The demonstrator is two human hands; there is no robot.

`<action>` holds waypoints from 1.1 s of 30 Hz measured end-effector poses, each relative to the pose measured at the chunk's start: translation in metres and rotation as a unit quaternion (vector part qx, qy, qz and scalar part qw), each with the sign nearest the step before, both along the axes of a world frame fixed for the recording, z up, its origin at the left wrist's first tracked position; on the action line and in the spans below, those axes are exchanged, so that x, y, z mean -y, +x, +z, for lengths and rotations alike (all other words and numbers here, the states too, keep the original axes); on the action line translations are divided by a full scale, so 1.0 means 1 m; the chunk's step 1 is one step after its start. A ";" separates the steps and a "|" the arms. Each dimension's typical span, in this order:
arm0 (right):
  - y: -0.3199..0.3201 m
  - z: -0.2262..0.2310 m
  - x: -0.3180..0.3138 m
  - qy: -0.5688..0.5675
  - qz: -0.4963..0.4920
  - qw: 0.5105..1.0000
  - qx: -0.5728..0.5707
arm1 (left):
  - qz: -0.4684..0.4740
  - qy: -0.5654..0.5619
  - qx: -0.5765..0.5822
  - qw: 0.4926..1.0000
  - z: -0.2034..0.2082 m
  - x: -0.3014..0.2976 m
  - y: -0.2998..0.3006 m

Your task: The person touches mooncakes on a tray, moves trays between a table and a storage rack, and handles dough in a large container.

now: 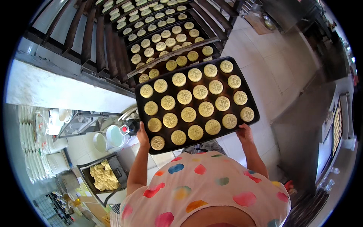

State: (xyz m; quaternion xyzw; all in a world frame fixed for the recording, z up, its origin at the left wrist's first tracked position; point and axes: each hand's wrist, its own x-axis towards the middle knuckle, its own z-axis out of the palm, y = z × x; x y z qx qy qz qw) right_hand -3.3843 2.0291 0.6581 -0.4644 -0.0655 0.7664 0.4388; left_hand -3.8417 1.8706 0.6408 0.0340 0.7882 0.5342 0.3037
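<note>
Between my hands is a dark baking tray [208, 140], held in front of my body and tilted a little. Rows of round, pale yellow stamped mooncakes [200, 92] lie on it. My left hand [143, 135] grips the tray's near left corner, its thumb by the rim and the other fingers hidden beneath. At the near right corner my right hand [245, 133] has hold of the edge. The tray's far edge is close to a dark rack [87, 36], whose shelves bear more trays of the same mooncakes [160, 46].
A white wall ledge [56, 83] runs below the rack on the left. Lower left are a bin of yellow dough [103, 176], white buckets [100, 142] and a dark bottle with a red cap [131, 128]. A grey counter [302, 117] stands right, beyond the tiled floor [261, 81].
</note>
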 end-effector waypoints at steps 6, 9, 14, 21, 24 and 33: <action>0.046 0.018 0.062 0.036 -0.081 0.995 0.038 | -0.071 -0.027 0.074 0.994 -0.028 0.011 0.028; 0.090 0.032 0.102 0.043 -0.135 0.988 0.056 | -0.117 -0.062 0.109 0.985 -0.021 0.001 0.071; 0.175 0.048 0.182 0.026 -0.265 0.959 0.099 | -0.265 -0.021 0.089 0.960 0.006 -0.048 0.160; 0.311 0.074 0.296 -0.001 -0.464 0.872 0.153 | -0.438 0.099 0.214 0.867 0.039 -0.119 0.367; 0.390 0.096 0.356 -0.014 -0.514 0.841 0.165 | -0.492 0.078 0.209 0.841 0.076 -0.110 0.486; 0.636 0.144 0.450 0.038 -0.643 0.758 0.098 | -0.622 0.121 0.199 0.747 0.162 -0.105 0.836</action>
